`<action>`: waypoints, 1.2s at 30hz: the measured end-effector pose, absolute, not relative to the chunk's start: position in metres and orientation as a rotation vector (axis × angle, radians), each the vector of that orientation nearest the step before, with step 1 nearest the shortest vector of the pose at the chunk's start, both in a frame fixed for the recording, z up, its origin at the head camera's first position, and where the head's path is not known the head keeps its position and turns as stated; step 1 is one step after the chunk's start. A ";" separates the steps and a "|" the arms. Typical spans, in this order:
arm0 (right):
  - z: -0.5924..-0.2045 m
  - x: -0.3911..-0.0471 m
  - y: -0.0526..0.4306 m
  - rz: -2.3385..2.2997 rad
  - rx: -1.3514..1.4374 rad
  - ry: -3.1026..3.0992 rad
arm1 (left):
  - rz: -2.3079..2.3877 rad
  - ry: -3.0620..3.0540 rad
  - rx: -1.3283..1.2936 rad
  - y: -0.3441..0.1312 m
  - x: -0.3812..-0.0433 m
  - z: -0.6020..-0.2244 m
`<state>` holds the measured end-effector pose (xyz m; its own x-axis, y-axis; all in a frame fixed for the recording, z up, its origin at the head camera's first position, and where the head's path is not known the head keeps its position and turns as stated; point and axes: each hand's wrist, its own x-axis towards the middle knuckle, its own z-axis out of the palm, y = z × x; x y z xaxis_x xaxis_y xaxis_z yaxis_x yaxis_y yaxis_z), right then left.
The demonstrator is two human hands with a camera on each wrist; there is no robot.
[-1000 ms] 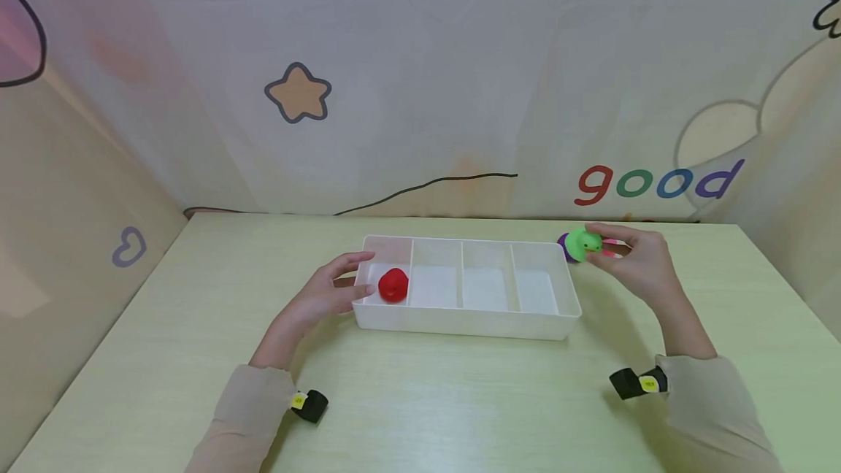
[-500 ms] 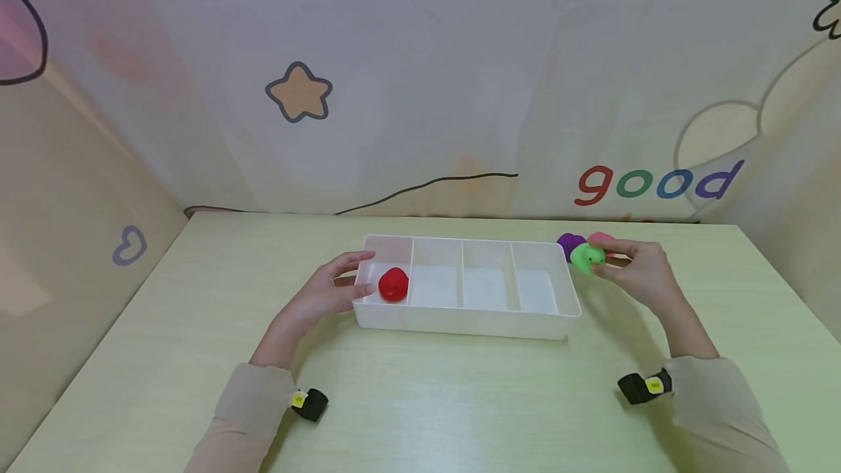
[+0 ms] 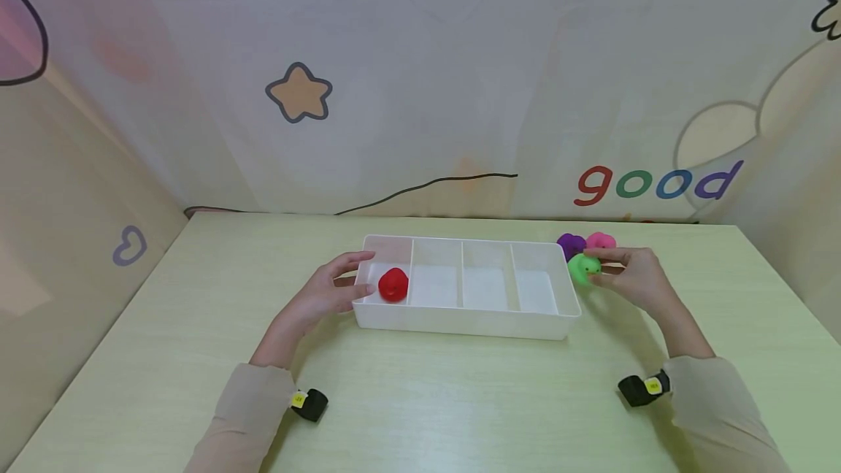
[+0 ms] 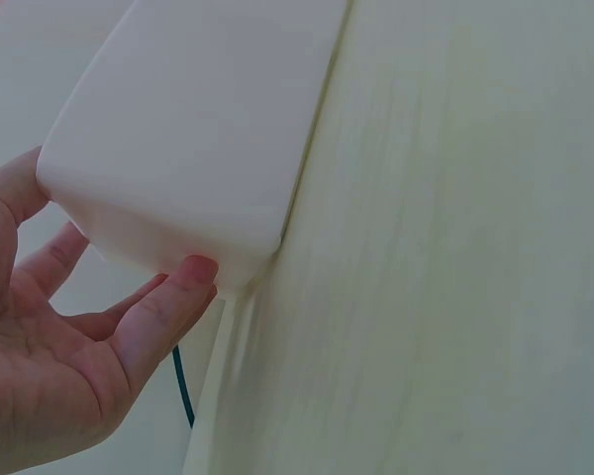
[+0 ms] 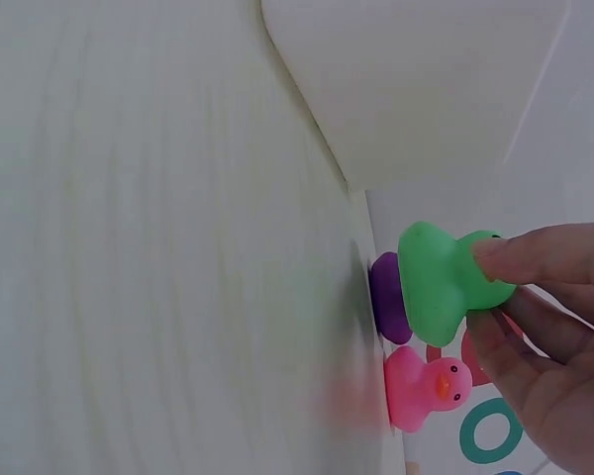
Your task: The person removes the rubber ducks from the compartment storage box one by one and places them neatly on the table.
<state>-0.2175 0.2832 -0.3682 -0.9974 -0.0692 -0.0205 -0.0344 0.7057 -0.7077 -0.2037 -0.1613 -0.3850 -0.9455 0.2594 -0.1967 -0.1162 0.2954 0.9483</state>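
Observation:
A long white compartment tray (image 3: 460, 321) lies on the table, with a red rubber duck (image 3: 393, 285) in its leftmost compartment. My left hand (image 3: 331, 287) grips the tray's left end, thumb at the rim and fingers against the end wall, as the left wrist view shows too. Just off the tray's right end, my right hand (image 3: 634, 279) pinches a green rubber duck (image 5: 441, 282) by its head between thumb and fingers. The duck is held off the tabletop. Behind it stand a purple toy (image 3: 571, 244), mostly hidden in the right wrist view, and a pink rubber duck (image 5: 426, 386).
The pale wooden table (image 3: 447, 400) ends at a printed backdrop cloth (image 3: 420, 93) bearing a star and the word "good". Thin dividers (image 3: 463, 276) split the tray into several compartments. A black wrist device (image 3: 640, 390) sits at each sleeve.
My right hand has brought the green duck toward me from beside the purple toy, then slightly left toward the tray's end. The pink duck shows more now. My left hand stays put.

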 end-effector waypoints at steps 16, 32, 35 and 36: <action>-0.377 -0.223 0.286 -1.149 -0.173 2.841 | 1.696 2.247 0.129 -0.162 -0.204 -0.386; -0.379 -0.223 0.290 -1.186 -0.182 2.802 | 1.706 2.237 0.144 -0.162 -0.205 -0.387; -0.379 -0.223 0.290 -1.179 -0.188 2.800 | 1.700 2.244 0.142 -0.162 -0.205 -0.387; -0.379 -0.223 0.290 -1.175 -0.188 2.800 | 1.700 2.245 0.140 -0.162 -0.205 -0.387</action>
